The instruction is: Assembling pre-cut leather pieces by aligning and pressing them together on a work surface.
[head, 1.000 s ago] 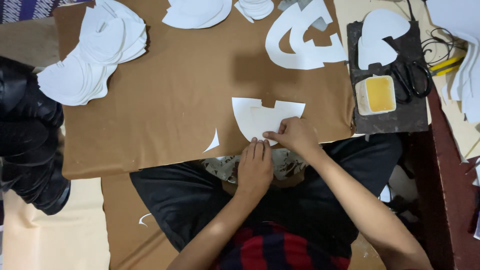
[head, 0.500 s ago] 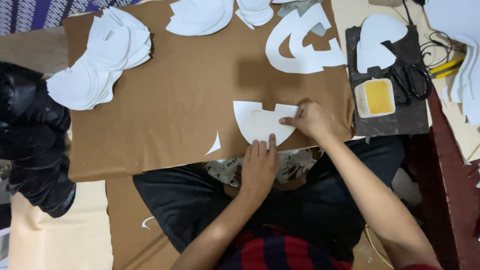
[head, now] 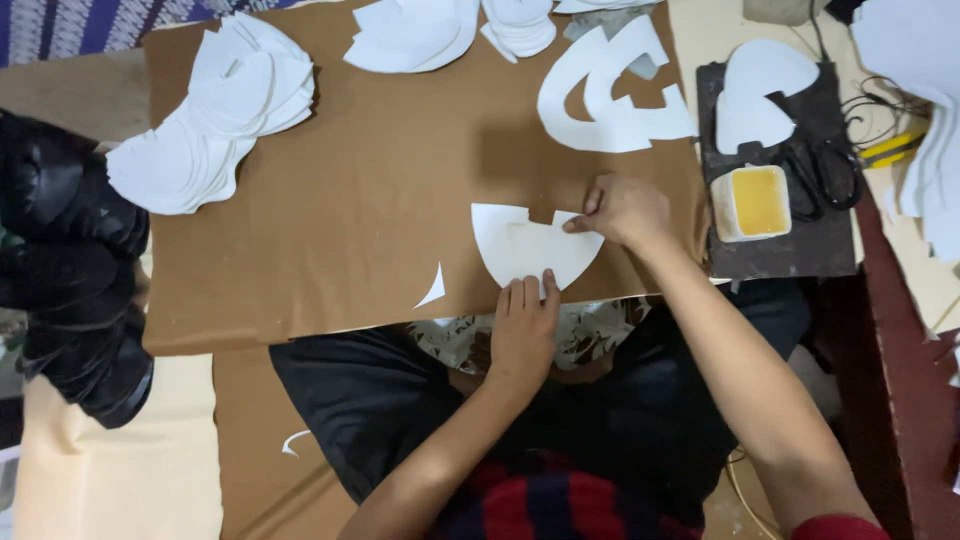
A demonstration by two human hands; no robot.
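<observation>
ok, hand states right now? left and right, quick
Left hand: open, fingers flat on the lower edge of the white cut piece.
Right hand: fingers pressing the piece's upper right edge; grip cannot be told.

I'm pressing the cutout point(head: 530, 245) onto the board point(head: 380, 200), my left hand point(head: 522, 325) at its near edge, my right hand point(head: 625, 210) at its right corner. A scrap point(head: 433, 290) is lying left of my left hand; a tub point(head: 755, 202) is sitting right of my right hand, stacks point(head: 215, 120) lying far left.
</observation>
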